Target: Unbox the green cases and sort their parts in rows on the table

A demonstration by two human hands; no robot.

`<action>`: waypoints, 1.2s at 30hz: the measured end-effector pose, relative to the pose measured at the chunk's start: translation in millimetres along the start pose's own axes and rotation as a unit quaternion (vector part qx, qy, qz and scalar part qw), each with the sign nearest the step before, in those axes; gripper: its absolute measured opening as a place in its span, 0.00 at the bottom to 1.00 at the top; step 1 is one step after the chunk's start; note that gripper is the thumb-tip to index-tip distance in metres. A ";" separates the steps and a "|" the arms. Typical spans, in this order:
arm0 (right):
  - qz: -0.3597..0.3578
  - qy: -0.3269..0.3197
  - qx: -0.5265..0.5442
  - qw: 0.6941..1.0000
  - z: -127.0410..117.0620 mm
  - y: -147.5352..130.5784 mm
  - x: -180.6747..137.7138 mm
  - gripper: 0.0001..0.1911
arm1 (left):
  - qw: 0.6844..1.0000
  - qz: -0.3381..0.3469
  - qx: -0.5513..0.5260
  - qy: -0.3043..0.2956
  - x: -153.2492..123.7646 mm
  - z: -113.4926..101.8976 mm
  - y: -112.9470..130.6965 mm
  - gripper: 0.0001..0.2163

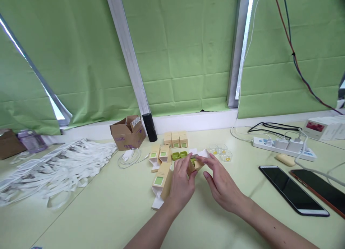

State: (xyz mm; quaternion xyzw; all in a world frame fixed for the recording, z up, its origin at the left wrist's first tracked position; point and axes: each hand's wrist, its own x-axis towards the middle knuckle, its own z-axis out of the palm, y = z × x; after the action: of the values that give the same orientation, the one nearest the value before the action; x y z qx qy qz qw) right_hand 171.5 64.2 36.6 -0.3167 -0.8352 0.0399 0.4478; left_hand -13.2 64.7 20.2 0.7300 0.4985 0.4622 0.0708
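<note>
My left hand (181,179) is closed around a small tan cardboard box (198,165) with its white-lined flaps raised. Something green shows inside that box. On its right side, my right hand (221,180) has its fingertips at a flap, the thumb standing apart from the fingers. Left of my left hand lies another tan box (162,180) with a green label and an open flap. Behind it are two more open boxes, one of them this tan box (154,153). Two small green containers (176,156) sit just beyond my left fingers. Clear cups (225,156) with yellow bits rest beyond my right hand.
Closed tan boxes (175,139) stand in a row behind. Farther left are a black cylinder (150,127), a brown carton (126,135), a white cable (132,161) and white straps (67,166). To the right lie phones (292,189) and a power strip (284,148).
</note>
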 end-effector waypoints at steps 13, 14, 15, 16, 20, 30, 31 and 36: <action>0.079 0.053 0.076 0.993 4.6 9.8 -1.8 0.12 | 0.999 -0.032 -0.026 0.003 -2.6 2.6 1.8 0.33; 0.085 0.052 0.078 0.992 4.3 9.7 -1.5 0.12 | 0.999 -0.034 -0.029 0.009 -2.9 2.9 1.7 0.32; 0.092 0.051 0.080 0.991 4.0 9.4 -1.2 0.12 | 0.999 -0.036 -0.029 0.014 -3.1 3.0 1.6 0.30; 0.101 0.049 0.082 0.990 3.6 9.0 -0.8 0.11 | 0.999 -0.034 -0.027 0.017 -3.2 3.0 1.5 0.29; 0.127 0.046 0.091 0.987 2.6 8.4 0.5 0.10 | 1.000 -0.001 -0.004 0.009 -2.2 0.7 3.6 0.24; 0.168 0.037 0.107 0.979 4.9 11.7 3.6 0.15 | 0.999 -0.003 0.003 -0.035 -1.7 -0.9 5.7 0.32; 0.170 0.031 0.106 0.979 5.2 12.4 3.8 0.16 | 0.999 -0.007 0.004 -0.037 -2.1 -0.1 4.7 0.33; 0.171 0.019 0.108 0.979 6.4 15.0 5.3 0.18 | 0.999 -0.008 0.004 -0.045 -3.3 3.5 1.2 0.35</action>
State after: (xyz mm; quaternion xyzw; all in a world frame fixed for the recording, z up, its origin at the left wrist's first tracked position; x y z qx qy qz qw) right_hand 171.8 80.5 31.4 -0.4047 -0.7507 0.1999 0.4823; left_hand -10.0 62.8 16.9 0.7464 0.5022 0.4265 0.0935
